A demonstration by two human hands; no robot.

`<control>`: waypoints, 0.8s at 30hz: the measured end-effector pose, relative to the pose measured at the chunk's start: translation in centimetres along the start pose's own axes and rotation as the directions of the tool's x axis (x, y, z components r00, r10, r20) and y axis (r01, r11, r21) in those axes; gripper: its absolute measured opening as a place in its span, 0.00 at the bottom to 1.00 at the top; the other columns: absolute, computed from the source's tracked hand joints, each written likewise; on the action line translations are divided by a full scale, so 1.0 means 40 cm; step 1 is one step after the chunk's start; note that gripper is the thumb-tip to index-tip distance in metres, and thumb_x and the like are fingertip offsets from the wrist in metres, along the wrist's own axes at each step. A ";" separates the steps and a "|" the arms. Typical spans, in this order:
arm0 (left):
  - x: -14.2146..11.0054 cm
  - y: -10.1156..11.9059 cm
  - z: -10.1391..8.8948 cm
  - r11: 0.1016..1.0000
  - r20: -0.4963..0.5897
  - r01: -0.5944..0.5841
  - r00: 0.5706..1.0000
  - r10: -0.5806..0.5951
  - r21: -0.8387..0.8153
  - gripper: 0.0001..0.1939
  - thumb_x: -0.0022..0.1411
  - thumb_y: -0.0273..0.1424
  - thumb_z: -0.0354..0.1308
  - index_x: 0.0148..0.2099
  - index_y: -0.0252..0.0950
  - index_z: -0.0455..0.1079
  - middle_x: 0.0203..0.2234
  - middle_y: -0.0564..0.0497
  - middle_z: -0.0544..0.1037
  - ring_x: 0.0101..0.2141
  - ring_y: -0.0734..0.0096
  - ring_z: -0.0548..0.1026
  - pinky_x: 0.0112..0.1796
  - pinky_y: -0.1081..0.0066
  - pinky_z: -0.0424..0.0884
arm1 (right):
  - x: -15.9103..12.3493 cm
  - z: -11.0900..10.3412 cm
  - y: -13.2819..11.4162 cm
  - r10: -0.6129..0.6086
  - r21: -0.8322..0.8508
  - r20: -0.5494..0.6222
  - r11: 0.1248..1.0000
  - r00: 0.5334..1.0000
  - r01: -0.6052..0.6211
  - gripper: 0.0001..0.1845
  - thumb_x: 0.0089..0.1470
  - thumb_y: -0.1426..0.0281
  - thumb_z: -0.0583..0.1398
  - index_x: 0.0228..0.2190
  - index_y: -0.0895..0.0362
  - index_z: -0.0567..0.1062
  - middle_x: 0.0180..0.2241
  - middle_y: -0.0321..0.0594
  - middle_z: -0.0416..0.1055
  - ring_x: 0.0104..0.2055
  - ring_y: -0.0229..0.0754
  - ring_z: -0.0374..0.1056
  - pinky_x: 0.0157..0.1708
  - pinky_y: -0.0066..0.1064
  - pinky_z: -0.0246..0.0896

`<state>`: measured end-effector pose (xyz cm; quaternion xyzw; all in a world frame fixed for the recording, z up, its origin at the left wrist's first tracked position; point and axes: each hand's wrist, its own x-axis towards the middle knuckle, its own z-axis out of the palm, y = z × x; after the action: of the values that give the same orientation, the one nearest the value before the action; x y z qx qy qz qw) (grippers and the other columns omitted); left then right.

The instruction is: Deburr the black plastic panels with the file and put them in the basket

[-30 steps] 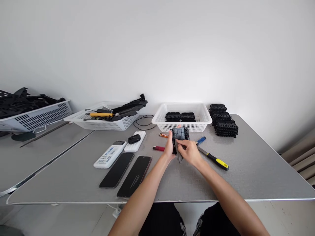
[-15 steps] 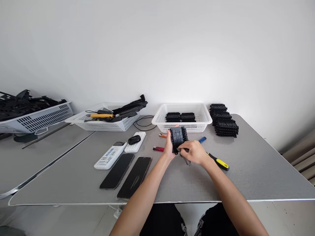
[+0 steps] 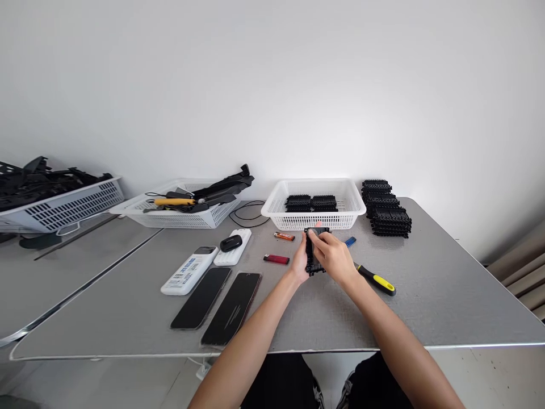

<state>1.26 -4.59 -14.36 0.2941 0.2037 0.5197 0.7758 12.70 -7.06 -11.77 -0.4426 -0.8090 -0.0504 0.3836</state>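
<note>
Over the gray table [image 3: 443,295], in front of the white basket [image 3: 285,220], holding a bumpy black part [image 3: 310,262] in the left hand [image 3: 300,262]. Touching it with the right hand [image 3: 336,258], hiding too much to tell open from closed.

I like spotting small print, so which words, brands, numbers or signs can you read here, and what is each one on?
No text can be read for certain.
White power bank with blue print: markings too small and blurred to read.
Orange lighter: pale markings, too small to read.
Phone with pale slanting streaks: I cannot make out any words in them.
</note>
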 end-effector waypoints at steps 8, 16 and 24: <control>0.000 0.051 -0.003 0.984 -0.157 -0.177 0.972 0.173 -0.010 0.31 0.64 0.49 0.53 0.66 0.46 0.60 0.45 0.50 0.79 0.35 0.69 0.77 0.42 0.68 0.73 | -0.006 0.000 -0.042 -0.232 -0.047 0.268 0.966 0.935 0.254 0.19 0.63 0.73 0.53 0.53 0.63 0.71 0.33 0.44 0.69 0.35 0.42 0.65 0.31 0.31 0.60; 0.008 0.056 -0.021 0.984 -0.129 -0.179 0.976 0.176 -0.015 0.30 0.66 0.49 0.49 0.67 0.47 0.58 0.47 0.49 0.78 0.36 0.68 0.77 0.40 0.68 0.74 | -0.004 -0.033 -0.002 -0.181 0.174 0.147 0.972 0.972 0.155 0.16 0.57 0.77 0.54 0.42 0.56 0.79 0.29 0.38 0.69 0.30 0.38 0.65 0.31 0.28 0.59; 0.012 0.004 -0.002 0.997 -0.022 -0.065 0.998 0.066 0.045 0.32 0.63 0.51 0.52 0.66 0.45 0.59 0.53 0.48 0.75 0.50 0.62 0.74 0.52 0.64 0.69 | 0.002 0.003 -0.001 0.013 0.076 0.033 0.997 0.999 -0.016 0.24 0.63 0.74 0.49 0.58 0.58 0.68 0.38 0.44 0.69 0.36 0.41 0.68 0.34 0.30 0.64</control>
<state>1.28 -4.09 -14.34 0.3115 0.2143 0.5438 0.7492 12.57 -6.97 -11.77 -0.4342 -0.8132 -0.0093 0.3875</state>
